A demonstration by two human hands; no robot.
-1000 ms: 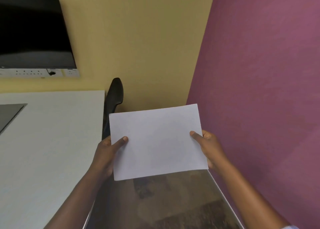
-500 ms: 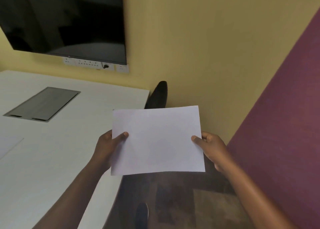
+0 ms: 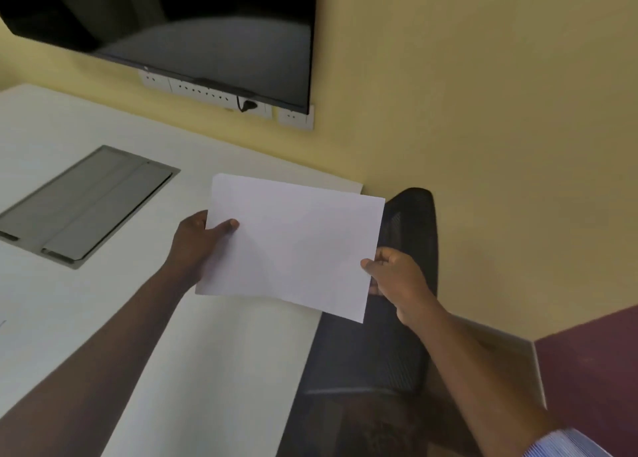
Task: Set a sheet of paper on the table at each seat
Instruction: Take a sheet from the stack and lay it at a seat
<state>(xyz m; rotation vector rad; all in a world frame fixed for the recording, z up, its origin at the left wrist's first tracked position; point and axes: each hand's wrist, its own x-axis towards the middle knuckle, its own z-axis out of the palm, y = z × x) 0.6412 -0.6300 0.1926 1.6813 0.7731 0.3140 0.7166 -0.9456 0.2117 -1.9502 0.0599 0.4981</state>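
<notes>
I hold one white sheet of paper (image 3: 293, 246) in the air over the far right corner of the white table (image 3: 103, 291). My left hand (image 3: 195, 242) pinches its left edge, thumb on top. My right hand (image 3: 400, 277) grips its lower right edge. The sheet's right part hangs past the table edge, above a black mesh chair (image 3: 397, 318) pushed up to the table. A corner of another sheet (image 3: 2, 323) shows at the far left edge on the table.
A grey cable hatch (image 3: 86, 204) is set in the tabletop to the left. A dark screen (image 3: 193, 28) hangs on the yellow wall above a row of white sockets (image 3: 221, 97). A maroon wall (image 3: 593, 370) stands at the right.
The view has swung left, from the maroon wall toward the table and screen. The sheet, held in both hands throughout, has moved from beside the table to over its corner.
</notes>
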